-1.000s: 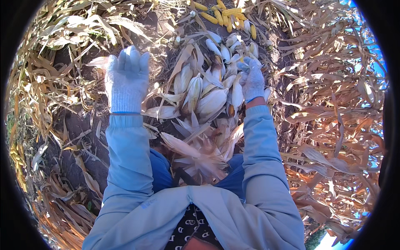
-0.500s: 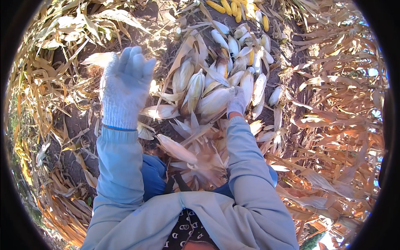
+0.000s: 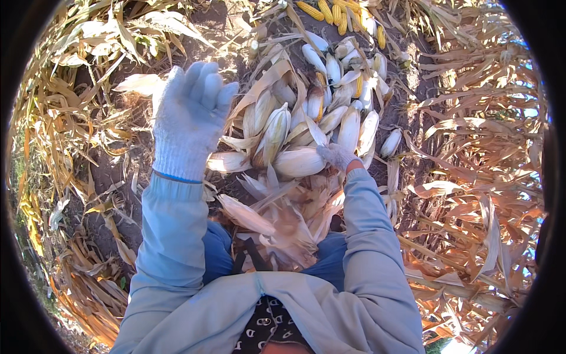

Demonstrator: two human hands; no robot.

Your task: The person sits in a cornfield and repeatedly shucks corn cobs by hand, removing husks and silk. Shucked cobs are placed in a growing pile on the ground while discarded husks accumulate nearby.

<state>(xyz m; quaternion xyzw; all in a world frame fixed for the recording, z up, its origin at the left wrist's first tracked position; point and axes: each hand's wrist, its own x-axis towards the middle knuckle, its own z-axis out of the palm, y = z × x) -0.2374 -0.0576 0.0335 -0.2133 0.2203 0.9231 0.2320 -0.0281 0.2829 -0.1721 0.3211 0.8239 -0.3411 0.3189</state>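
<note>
My left hand [image 3: 191,112], in a white knit glove, is raised on the left, apart from the corn pile. Its fingers are loosely bent and nothing shows in it, so it is open. My right hand [image 3: 339,156], also gloved, is closed on the right end of a husked-over ear of corn [image 3: 299,162] lying crosswise at the near side of the pile. My fingertips are partly hidden. Beside that ear stands another ear in its pale husk [image 3: 273,134], tip up. Several more ears in white husks [image 3: 350,130] lie just beyond my right hand.
Bare yellow cobs [image 3: 330,12] lie at the far edge. Loose peeled husks [image 3: 283,224] are heaped between my knees. Dry corn stalks and leaves [image 3: 471,153] spread along the right, with more stalks [image 3: 71,135] on the left. Brown soil [image 3: 118,171] shows between them.
My right hand has drawn nearer and slightly right, and the ear it grips has swung level and nearer. My left hand has shifted a little to the right, still raised.
</note>
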